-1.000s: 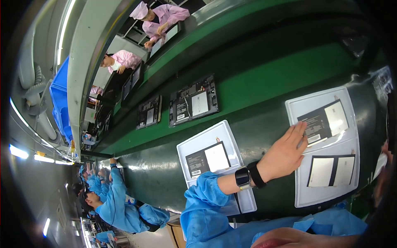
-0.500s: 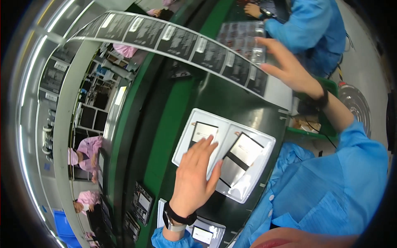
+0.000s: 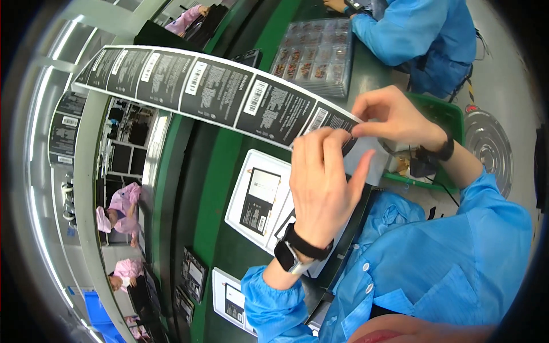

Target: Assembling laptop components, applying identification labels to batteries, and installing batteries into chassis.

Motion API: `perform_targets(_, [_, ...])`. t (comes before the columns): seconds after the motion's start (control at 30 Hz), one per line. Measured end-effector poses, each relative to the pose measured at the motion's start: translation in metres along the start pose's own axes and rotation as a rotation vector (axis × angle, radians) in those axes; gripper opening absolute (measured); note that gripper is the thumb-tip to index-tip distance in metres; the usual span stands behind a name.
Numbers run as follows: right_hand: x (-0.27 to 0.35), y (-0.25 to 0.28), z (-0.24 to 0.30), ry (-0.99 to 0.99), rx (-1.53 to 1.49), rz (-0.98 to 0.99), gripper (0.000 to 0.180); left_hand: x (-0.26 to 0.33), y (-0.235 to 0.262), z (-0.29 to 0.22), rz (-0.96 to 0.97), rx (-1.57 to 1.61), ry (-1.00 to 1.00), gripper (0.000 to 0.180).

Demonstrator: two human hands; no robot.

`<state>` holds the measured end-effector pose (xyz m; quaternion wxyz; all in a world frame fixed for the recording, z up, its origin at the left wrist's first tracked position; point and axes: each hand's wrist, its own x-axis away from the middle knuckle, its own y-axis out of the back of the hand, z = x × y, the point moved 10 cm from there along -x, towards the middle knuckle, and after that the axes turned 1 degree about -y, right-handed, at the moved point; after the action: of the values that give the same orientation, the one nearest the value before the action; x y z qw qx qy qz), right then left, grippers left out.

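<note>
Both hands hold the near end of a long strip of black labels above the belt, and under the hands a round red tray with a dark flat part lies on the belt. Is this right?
Not quite. The tray is rectangular and light grey-white, not round and red, as the head view shows. The rest holds: the left hand and right hand hold the near end of the strip of black labels, and a dark flat part lies in the tray on the belt.

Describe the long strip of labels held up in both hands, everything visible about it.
The label strip is a long, glossy band of black rectangular stickers, each with a white barcode patch and fine pale print, on light backing. It arcs through the air from upper left down to its right end, above the green bench. There the left hand and right hand pinch it with their fingers.
</note>
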<state>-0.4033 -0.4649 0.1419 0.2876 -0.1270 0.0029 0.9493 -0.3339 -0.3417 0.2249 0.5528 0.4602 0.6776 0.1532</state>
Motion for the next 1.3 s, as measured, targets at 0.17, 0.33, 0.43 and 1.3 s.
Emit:
perform_targets(0.17, [-0.005,-0.02,0.02,0.056,-0.097,0.125,0.018,0.004,0.029,0.026,-0.142,-0.112,-0.004,0.04])
perform_targets(0.33, [-0.018,-0.041,0.021,0.113,-0.123,0.186,0.019,0.014,0.038,0.019,-0.179,-0.05,0.0,0.043])
perform_targets(0.43, [-0.021,-0.058,0.034,0.221,-0.179,0.254,0.018,0.019,0.048,0.028,-0.231,0.098,0.088,0.033])
perform_targets(1.3, [0.017,-0.049,0.071,0.433,0.731,-0.133,0.035,0.135,0.124,0.032,-0.091,-0.236,-0.255,0.033])
